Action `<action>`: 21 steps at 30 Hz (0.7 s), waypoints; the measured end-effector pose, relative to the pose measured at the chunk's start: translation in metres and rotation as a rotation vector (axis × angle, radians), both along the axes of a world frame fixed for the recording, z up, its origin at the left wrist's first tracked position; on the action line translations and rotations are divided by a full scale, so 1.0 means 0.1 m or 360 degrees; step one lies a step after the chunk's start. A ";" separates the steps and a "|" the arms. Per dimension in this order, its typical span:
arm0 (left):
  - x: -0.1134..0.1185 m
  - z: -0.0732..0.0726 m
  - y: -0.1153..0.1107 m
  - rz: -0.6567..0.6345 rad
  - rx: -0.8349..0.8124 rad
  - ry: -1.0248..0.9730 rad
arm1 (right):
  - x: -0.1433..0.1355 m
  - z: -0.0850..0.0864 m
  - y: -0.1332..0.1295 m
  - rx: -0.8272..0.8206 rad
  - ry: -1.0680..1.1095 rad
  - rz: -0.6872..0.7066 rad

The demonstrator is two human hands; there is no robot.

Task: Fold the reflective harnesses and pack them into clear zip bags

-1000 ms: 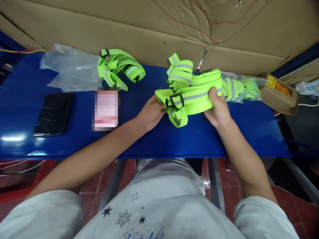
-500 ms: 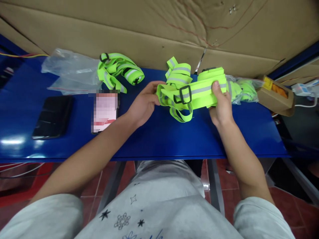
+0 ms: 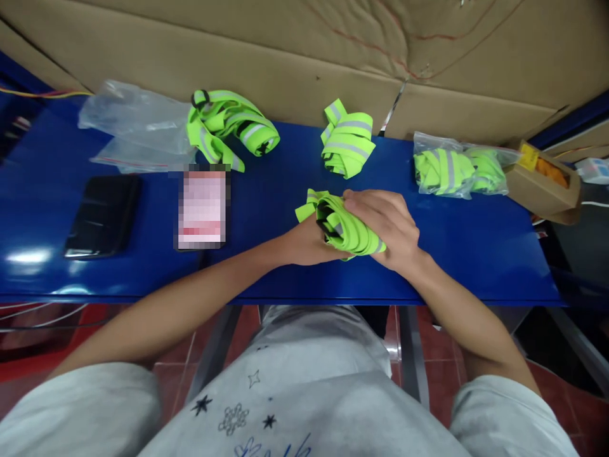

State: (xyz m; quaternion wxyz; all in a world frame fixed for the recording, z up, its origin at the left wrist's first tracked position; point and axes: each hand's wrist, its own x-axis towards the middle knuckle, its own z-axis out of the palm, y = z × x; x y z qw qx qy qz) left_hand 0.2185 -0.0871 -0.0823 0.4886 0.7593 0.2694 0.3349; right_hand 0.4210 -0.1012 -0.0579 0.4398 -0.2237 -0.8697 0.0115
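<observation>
Bundled between my two hands is a neon-green reflective strap (image 3: 354, 230) with grey stripes and black parts showing at its left end. My left hand (image 3: 309, 244) grips it from below and the left, its fingers mostly hidden behind the strap. Over its top and right side curl the fingers of my right hand (image 3: 392, 222). A loose tail of strap pokes out beyond my left hand. Just behind lies another rolled reflective strap (image 3: 349, 143) on the blue table, touched by neither hand. A looser tangle of green strap (image 3: 233, 127) lies at the back left.
Clear plastic bags (image 3: 137, 127) lie at the back left. A black case (image 3: 102, 216) and a blurred pinkish rectangular item (image 3: 202, 209) sit in front of them. Bagged green straps (image 3: 445, 168) and an open cardboard box (image 3: 542, 184) stand at the right. Cardboard (image 3: 238, 57) lines the back.
The strap that was stretched out between my hands is now a compact bundle, closer to me. My hands have come together around it. The rolled strap behind is now apart from it.
</observation>
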 end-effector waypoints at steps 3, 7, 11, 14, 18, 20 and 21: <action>0.00 0.09 -0.06 -0.0010 -0.0197 0.0141 | 0.01 0.05 0.01 -0.0155 0.0134 -0.0041; -0.12 0.35 -0.02 -0.0168 -0.0339 0.0476 | 0.02 0.14 0.00 -0.0626 0.0253 -0.0265; -0.27 0.46 0.07 -0.0438 -0.0447 0.0490 | 0.01 0.20 0.00 -0.1328 0.0438 -0.0214; -0.28 0.43 0.07 -0.0596 -0.0506 0.0315 | 0.00 0.21 0.05 -0.1892 0.0539 -0.0025; -0.21 0.42 0.01 -0.0736 -0.0654 0.0154 | 0.02 0.17 0.12 -0.2314 0.0654 0.0069; -0.18 0.44 -0.03 -0.0724 -0.0708 0.0110 | 0.02 0.14 0.14 -0.2388 0.0670 0.0098; -0.18 0.44 -0.04 -0.0689 -0.0734 0.0084 | 0.01 0.12 0.15 -0.2402 0.0663 0.0107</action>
